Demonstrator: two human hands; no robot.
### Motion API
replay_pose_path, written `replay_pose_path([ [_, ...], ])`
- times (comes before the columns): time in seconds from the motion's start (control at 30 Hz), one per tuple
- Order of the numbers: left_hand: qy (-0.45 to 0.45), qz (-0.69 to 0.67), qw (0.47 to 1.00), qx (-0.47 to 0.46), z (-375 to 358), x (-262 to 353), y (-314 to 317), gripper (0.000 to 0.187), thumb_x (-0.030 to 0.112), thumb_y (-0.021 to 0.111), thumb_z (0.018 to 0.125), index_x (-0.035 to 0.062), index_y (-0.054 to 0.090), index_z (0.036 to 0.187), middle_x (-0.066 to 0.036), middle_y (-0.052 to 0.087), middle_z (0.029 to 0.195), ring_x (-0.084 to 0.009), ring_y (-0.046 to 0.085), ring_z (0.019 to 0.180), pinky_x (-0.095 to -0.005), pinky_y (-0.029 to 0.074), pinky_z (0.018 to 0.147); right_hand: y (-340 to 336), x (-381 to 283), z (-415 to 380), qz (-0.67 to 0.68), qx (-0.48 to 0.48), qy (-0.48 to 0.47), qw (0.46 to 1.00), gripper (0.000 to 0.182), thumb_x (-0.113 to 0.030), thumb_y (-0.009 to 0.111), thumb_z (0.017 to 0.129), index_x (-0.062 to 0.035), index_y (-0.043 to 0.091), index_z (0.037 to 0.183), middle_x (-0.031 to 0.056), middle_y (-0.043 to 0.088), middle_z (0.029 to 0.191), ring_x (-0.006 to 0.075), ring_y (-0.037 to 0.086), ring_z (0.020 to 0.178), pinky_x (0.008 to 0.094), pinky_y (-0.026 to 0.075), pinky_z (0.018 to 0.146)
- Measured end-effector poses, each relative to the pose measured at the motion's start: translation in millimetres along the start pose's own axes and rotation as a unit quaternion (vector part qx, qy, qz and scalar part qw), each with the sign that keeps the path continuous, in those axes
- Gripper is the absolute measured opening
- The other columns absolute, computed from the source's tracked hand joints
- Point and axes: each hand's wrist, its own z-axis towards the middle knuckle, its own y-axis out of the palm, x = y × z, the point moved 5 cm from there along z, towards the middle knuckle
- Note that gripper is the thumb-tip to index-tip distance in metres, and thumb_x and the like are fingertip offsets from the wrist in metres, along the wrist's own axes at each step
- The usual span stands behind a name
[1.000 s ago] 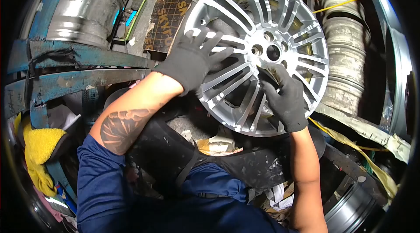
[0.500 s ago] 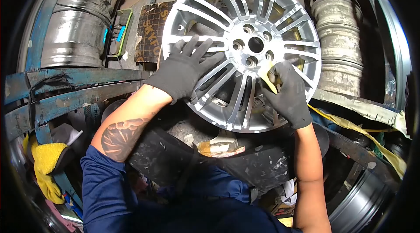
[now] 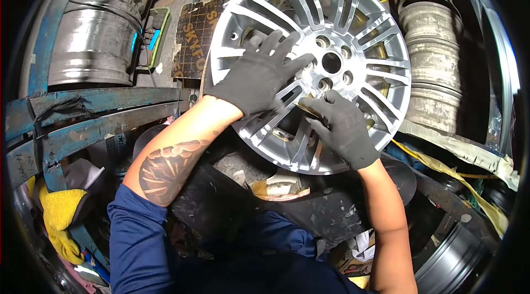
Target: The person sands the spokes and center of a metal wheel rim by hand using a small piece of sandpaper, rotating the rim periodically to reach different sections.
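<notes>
A silver alloy wheel [image 3: 354, 65] with paired spokes lies face up before me. My left hand [image 3: 262, 76], in a dark grey glove, rests flat across the left spokes with its fingers spread, the tips close to the hub. Just below the hub is my gloved right hand [image 3: 343, 128], its fingers closed on a folded yellow piece of sandpaper [image 3: 311, 106]. The sandpaper is pressed to the root of the lower spokes; most of it is hidden by the fingers.
Bare wheel barrels [image 3: 91, 45] are stacked on the left and worn rims [image 3: 430, 51] on the right. Blue metal rails [image 3: 105, 123] run along the left side. A yellow cloth [image 3: 63, 211] hangs at lower left. A printed board [image 3: 193, 40] lies behind the wheel.
My right hand has moved left with the sandpaper, from right of the lower hub to below it. My left hand has slid right towards the hub. The wheel appears slightly turned and lower right.
</notes>
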Motion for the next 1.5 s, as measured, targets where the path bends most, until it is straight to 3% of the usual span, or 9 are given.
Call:
replay_pose_path([
  [0.23, -0.086, -0.003, 0.995, 0.058, 13.0, -40.3, -6.5, 0.081, 0.047, 0.072, 0.091, 0.0225, 0.039, 0.162, -0.018, 0.032, 0.168, -0.0393, 0.034, 0.153, -0.0559, 0.025, 0.124, 3.6, -4.9, 9.6, -0.114, 0.014, -0.01, 0.993, 0.056, -0.006, 0.077, 0.076, -0.021, 0.073, 0.13, 0.0118, 0.061, 0.097, 0.0353, 0.063, 0.083, 0.0469, 0.051, 0.073],
  [0.6, -0.159, -0.012, 0.987, 0.01, -1.7, -74.9, 3.8, 0.08, 0.047, 0.068, 0.089, 0.0203, 0.043, 0.16, -0.021, 0.034, 0.167, -0.0402, 0.031, 0.155, -0.0604, 0.024, 0.125, 33.5, -20.6, 8.2, -0.222, -0.029, -0.007, 0.975, 0.059, -0.01, 0.069, 0.08, -0.0176, 0.065, 0.139, 0.0099, 0.057, 0.089, 0.0282, 0.06, 0.082, 0.0423, 0.049, 0.072],
  [0.73, -0.171, -0.015, 0.985, -0.024, 4.2, -72.3, 0.7, 0.081, 0.045, 0.068, 0.089, 0.0225, 0.041, 0.162, -0.021, 0.031, 0.169, -0.0433, 0.031, 0.155, -0.0651, 0.025, 0.123, 66.5, -71.8, -8.3, -0.158, 0.008, -0.158, 0.975, 0.05, -0.013, 0.068, 0.085, -0.017, 0.066, 0.135, 0.0072, 0.057, 0.089, 0.0261, 0.061, 0.079, 0.0419, 0.049, 0.071],
  [0.83, -0.164, 0.003, 0.986, 0.0, 4.5, -70.9, 6.8, 0.08, 0.044, 0.068, 0.088, 0.0231, 0.042, 0.161, -0.021, 0.033, 0.168, -0.0451, 0.031, 0.154, -0.0645, 0.026, 0.123, 41.2, -39.7, 8.8, -0.208, -0.064, -0.011, 0.976, 0.052, -0.016, 0.067, 0.086, -0.0175, 0.064, 0.138, 0.0064, 0.058, 0.093, 0.0261, 0.062, 0.083, 0.0416, 0.049, 0.073],
  [1.03, -0.161, -0.027, 0.987, -0.008, 3.9, -71.6, 1.8, 0.079, 0.044, 0.07, 0.089, 0.0241, 0.043, 0.161, -0.02, 0.032, 0.169, -0.045, 0.031, 0.154, -0.0611, 0.025, 0.124, 79.4, -83.3, -16.1, -0.194, -0.03, -0.154, 0.968, 0.065, -0.012, 0.059, 0.09, -0.0184, 0.05, 0.154, 0.003, 0.052, 0.087, 0.0204, 0.056, 0.077, 0.038, 0.044, 0.07],
  [1.13, -0.173, -0.005, 0.984, -0.034, 2.9, -65.0, -4.1, 0.081, 0.045, 0.07, 0.089, 0.0241, 0.04, 0.162, -0.021, 0.031, 0.169, -0.0449, 0.031, 0.154, -0.0558, 0.023, 0.126, 50.3, -57.4, -2.9, -0.223, -0.04, -0.087, 0.97, 0.046, -0.019, 0.062, 0.094, -0.0147, 0.061, 0.139, 0.004, 0.058, 0.083, 0.0223, 0.062, 0.075, 0.0407, 0.045, 0.065],
  [1.23, -0.162, -0.019, 0.987, -0.018, -0.1, -69.8, -1.7, 0.08, 0.045, 0.07, 0.091, 0.024, 0.041, 0.162, -0.02, 0.031, 0.169, -0.0451, 0.031, 0.154, -0.0561, 0.022, 0.126, 44.2, -40.0, -1.6, -0.283, -0.062, -0.014, 0.957, 0.071, -0.034, 0.073, 0.086, -0.0162, 0.053, 0.151, 0.0062, 0.058, 0.084, 0.0214, 0.058, 0.072, 0.0375, 0.043, 0.068],
  [1.33, -0.153, -0.009, 0.988, -0.024, 2.9, -70.5, -1.0, 0.079, 0.045, 0.07, 0.09, 0.0252, 0.042, 0.161, -0.019, 0.03, 0.17, -0.0454, 0.027, 0.156, -0.0616, 0.025, 0.125, 69.8, -74.0, -13.2, -0.247, 0.004, -0.14, 0.959, 0.058, -0.031, 0.069, 0.09, -0.0131, 0.058, 0.144, 0.0035, 0.061, 0.083, 0.0216, 0.059, 0.07, 0.0387, 0.045, 0.064],
  [1.5, -0.154, 0.002, 0.988, -0.004, -0.8, -67.9, 3.2, 0.078, 0.045, 0.071, 0.092, 0.0246, 0.041, 0.161, -0.021, 0.034, 0.167, -0.0469, 0.033, 0.152, -0.0601, 0.025, 0.124, 46.0, -33.0, 0.0, -0.234, -0.086, -0.004, 0.968, 0.056, -0.022, 0.067, 0.09, -0.0169, 0.058, 0.145, 0.0024, 0.062, 0.076, 0.0216, 0.064, 0.065, 0.0396, 0.048, 0.058],
])
